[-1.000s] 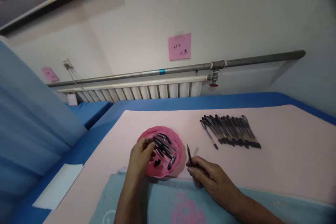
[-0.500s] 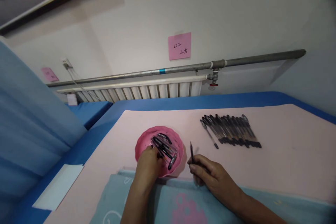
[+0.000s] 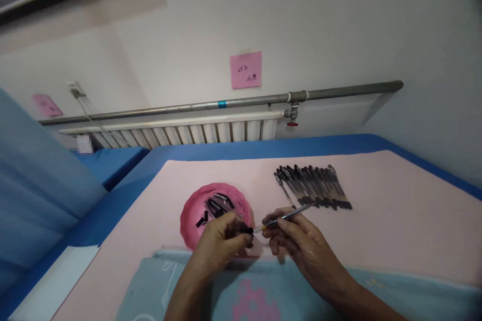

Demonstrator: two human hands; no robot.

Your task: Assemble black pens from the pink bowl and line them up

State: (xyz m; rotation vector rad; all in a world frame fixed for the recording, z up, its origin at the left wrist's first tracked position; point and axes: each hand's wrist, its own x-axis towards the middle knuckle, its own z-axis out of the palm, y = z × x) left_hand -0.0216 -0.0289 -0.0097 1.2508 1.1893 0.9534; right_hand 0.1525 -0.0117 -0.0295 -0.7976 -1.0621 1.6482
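My right hand (image 3: 301,241) grips a pen (image 3: 291,214), tip pointing up and right, its clear rear end toward my left hand (image 3: 222,243). Between the fingertips of my left hand is a small black pen end plug (image 3: 248,230), right at the pen's rear end; whether the two touch I cannot tell. Just behind my left hand sits a pink scalloped plate (image 3: 186,210) holding several pen caps and clear barrels (image 3: 218,205), partly hidden by that hand. Farther right lies a slanted row of capped black pens (image 3: 316,185), one slightly apart at its left.
A pink sheet (image 3: 395,220) covers the blue table (image 3: 241,148). Along the near edge lies a teal cloth (image 3: 181,286); white paper (image 3: 56,281) is at the left. Behind are a radiator (image 3: 211,131), a pipe with a red valve (image 3: 292,124) and a pink note (image 3: 246,70).
My left hand has come out of the plate with a black end plug. The pen in my right hand has swung from upright to nearly level, and both hands have come together. The view has shifted slightly.
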